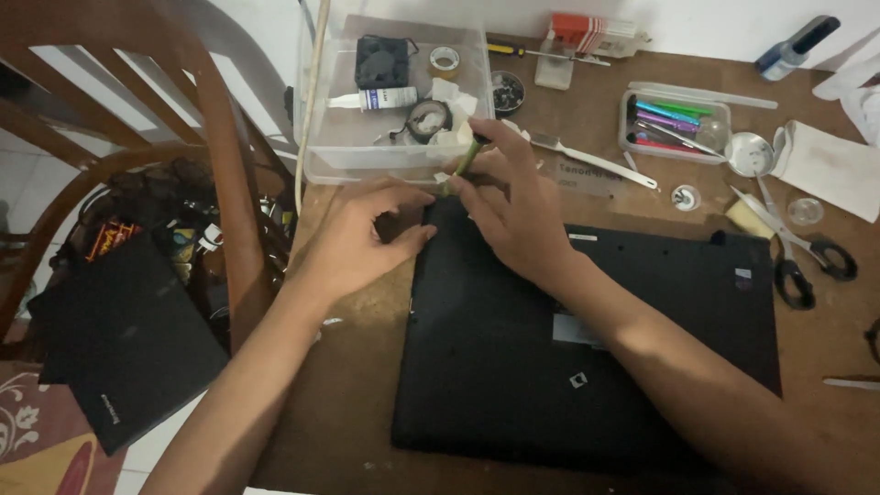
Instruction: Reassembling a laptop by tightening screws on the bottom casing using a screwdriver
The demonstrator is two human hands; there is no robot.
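A black laptop (587,348) lies upside down on the brown wooden table (357,385). My right hand (518,206) grips a thin green-handled screwdriver (467,158), held upright with its tip at the laptop's far left corner. My left hand (362,243) rests at that same corner, thumb and fingers curled around the laptop's edge beside the tool's tip. The tip itself is hidden between my fingers.
A clear plastic box (394,151) with a small fan, tape and a white tube stands just behind my hands. A tray of coloured tools (674,124), scissors (797,252), a toothbrush (591,158) and a white cloth (830,165) lie at right. A wooden chair (220,165) and another black laptop (119,348) are left.
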